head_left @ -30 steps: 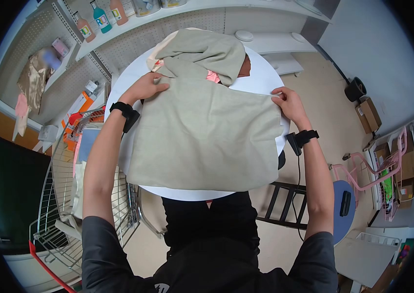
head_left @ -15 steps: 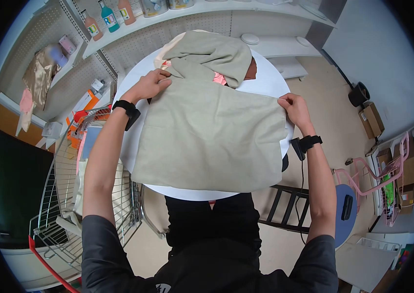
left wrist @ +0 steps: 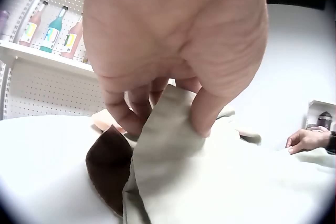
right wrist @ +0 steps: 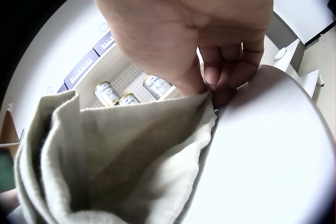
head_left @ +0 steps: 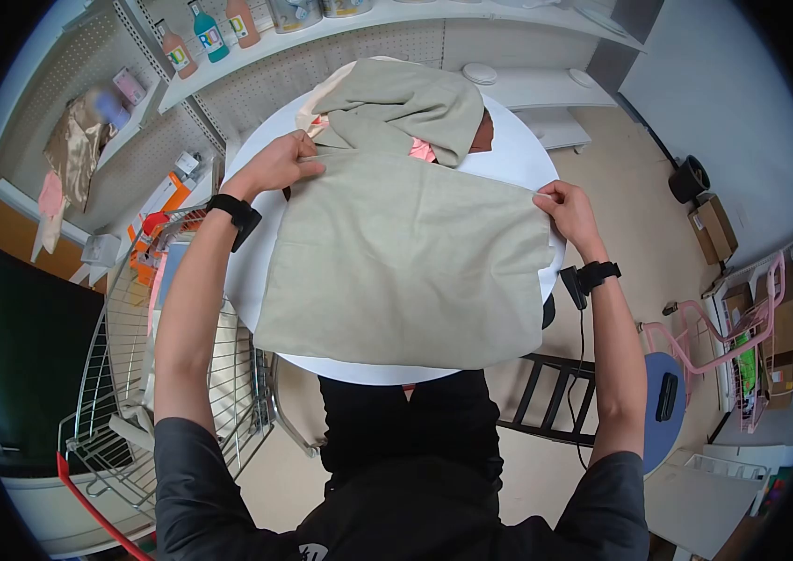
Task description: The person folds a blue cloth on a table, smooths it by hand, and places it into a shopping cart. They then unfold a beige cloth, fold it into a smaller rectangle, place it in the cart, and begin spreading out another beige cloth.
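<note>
A grey-green cloth (head_left: 406, 262) covers much of a round white table (head_left: 527, 150), its lower edge at the table's front rim. The left hand (head_left: 277, 166) pinches its upper left corner; in the left wrist view the thumb and fingers of that hand (left wrist: 176, 40) lie on either side of the fabric. At the upper right corner the right hand (head_left: 569, 213) pinches the edge, and the right wrist view has this hand (right wrist: 194, 35) lifting the corner near the table (right wrist: 268, 145). Bunched cloth (head_left: 406, 98) lies behind, with pink and brown pieces (head_left: 483, 133) under it.
A wire cart (head_left: 116, 374) with fabric in it stands at the left. Shelves (head_left: 322, 39) with bottles (head_left: 209, 35) and cans run behind the table. To the right are a blue stool seat (head_left: 663, 402), a black step frame (head_left: 551, 397) and a pink cart (head_left: 724, 323).
Compared with a second ago, the view has shifted slightly. The left hand has lifted a little at its corner, drawing the cloth's upper left edge up. The right hand keeps its hold.
</note>
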A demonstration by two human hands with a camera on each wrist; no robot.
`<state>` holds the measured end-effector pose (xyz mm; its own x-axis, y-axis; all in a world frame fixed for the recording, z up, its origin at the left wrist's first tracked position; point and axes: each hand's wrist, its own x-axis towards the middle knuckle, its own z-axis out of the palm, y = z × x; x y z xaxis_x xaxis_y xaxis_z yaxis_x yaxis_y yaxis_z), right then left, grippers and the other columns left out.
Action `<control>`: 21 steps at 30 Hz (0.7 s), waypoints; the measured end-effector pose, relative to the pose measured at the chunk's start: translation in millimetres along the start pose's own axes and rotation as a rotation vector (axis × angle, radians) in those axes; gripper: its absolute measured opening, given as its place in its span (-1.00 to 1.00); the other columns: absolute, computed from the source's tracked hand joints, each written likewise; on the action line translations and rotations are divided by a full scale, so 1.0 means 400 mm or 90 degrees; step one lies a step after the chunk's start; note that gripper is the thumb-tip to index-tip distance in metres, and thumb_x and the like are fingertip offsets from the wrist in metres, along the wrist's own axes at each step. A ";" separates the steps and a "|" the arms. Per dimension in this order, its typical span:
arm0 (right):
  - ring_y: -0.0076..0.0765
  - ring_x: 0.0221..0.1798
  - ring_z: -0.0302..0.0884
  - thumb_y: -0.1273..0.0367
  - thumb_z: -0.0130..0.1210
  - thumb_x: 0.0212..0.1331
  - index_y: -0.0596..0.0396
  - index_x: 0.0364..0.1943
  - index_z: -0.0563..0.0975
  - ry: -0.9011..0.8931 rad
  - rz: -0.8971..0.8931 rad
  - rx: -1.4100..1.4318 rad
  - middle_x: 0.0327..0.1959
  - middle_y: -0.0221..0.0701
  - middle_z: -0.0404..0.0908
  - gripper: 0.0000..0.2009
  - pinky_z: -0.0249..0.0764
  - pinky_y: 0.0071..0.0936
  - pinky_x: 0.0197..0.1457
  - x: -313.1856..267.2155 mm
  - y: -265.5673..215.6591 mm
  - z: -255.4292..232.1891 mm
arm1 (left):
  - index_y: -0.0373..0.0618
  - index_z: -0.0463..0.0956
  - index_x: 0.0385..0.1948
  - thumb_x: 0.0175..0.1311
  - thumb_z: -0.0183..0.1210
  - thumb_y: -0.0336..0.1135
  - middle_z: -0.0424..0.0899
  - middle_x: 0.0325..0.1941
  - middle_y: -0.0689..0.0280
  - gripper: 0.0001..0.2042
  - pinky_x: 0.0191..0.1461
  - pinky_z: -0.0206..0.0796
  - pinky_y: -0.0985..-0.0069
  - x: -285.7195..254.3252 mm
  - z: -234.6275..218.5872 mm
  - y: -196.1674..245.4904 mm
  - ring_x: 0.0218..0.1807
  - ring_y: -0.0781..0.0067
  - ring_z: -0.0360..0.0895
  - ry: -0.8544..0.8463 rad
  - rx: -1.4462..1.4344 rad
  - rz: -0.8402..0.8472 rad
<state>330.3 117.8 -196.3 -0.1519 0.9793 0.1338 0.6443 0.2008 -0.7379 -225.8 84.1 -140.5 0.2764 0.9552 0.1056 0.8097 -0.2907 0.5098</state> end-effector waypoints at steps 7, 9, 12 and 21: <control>-0.50 -0.32 0.60 0.35 0.39 0.31 0.26 -0.10 0.76 -0.008 0.015 0.022 -0.37 -0.38 0.76 -0.77 0.54 -0.43 -0.13 -0.009 -0.002 -0.004 | -0.19 0.78 -0.08 0.56 0.28 0.00 0.70 -0.34 0.45 -0.62 0.14 0.38 0.50 -0.027 -0.032 0.021 -0.18 0.54 0.55 -0.162 0.006 -0.197; -0.49 -0.28 0.64 0.35 0.37 0.33 0.26 -0.06 0.77 -0.001 0.011 0.042 -0.33 -0.34 0.80 -0.76 0.56 -0.44 -0.09 -0.013 -0.003 -0.004 | -0.25 0.77 -0.07 0.60 0.23 0.01 0.76 -0.23 0.43 -0.59 0.13 0.40 0.50 -0.054 -0.031 0.027 -0.14 0.58 0.57 -0.093 -0.150 -0.193; -0.47 -0.22 0.69 0.35 0.36 0.36 0.27 -0.01 0.78 0.014 0.000 0.024 -0.27 -0.28 0.84 -0.74 0.58 -0.45 -0.03 -0.020 -0.015 -0.013 | -0.25 0.79 -0.04 0.59 0.25 0.00 0.79 -0.16 0.44 -0.59 0.14 0.40 0.51 -0.079 -0.028 0.025 -0.11 0.62 0.59 -0.002 -0.296 -0.171; -0.53 -0.07 0.68 0.37 0.34 0.43 0.22 0.05 0.77 0.151 -0.101 0.146 -0.15 -0.43 0.81 -0.75 0.57 -0.52 0.09 -0.047 -0.167 -0.159 | -0.20 0.76 0.02 0.47 0.41 -0.23 0.83 -0.06 0.36 -0.74 0.05 0.51 0.61 -0.134 -0.141 0.096 -0.10 0.61 0.72 0.317 -0.588 -0.099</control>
<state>337.7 87.6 -107.5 -0.0406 0.9205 0.3886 0.4374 0.3661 -0.8214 -238.8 24.8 -78.5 -0.2088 0.9543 0.2139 0.0522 -0.2075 0.9768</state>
